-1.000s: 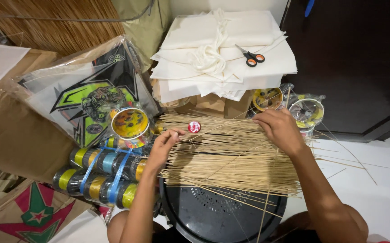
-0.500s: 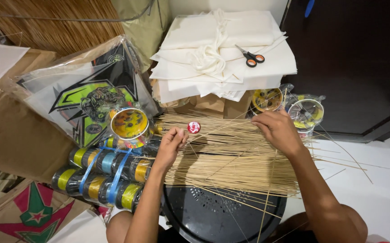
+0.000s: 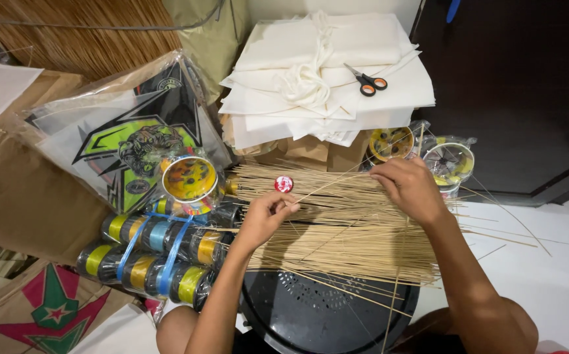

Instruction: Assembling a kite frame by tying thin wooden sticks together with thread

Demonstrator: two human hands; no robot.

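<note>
- Over the middle of the stool [image 3: 310,321], a thick layer of thin sticks [image 3: 343,229] lies crosswise, its ends running past the stool's rim at 3 o'clock onto the white floor [image 3: 547,275].
- Left hand [image 3: 264,216]: fingers curled narrow, thumb and forefinger pinched on one stick at the layer's 9 o'clock edge; that stick slants up toward 2 o'clock.
- Right hand [image 3: 412,187]: palm down on the layer's far side, fingers [image 3: 384,178] bent and close together, tips touching the sticks (whether they grip one I cannot tell).
- A small red disc [image 3: 284,183] rests on the sticks just at 12 o'clock of the left hand, between the two hands.
- At 9 o'clock of the left hand, touching the stick ends, a strapped bundle of spools [image 3: 153,252]; one upright spool [image 3: 189,180] stands at its 12 o'clock edge.
- At 12 o'clock of the right hand, two more spools [image 3: 422,147] in clear wrap, close to the fingers.
- Farther at 12 o'clock, a stack of white paper [image 3: 324,85] with scissors [image 3: 367,82] on top, well apart from both hands.
- Room: tight at 9 and 12 o'clock; open floor at 3 to 4 o'clock, with a few stray sticks on it.
</note>
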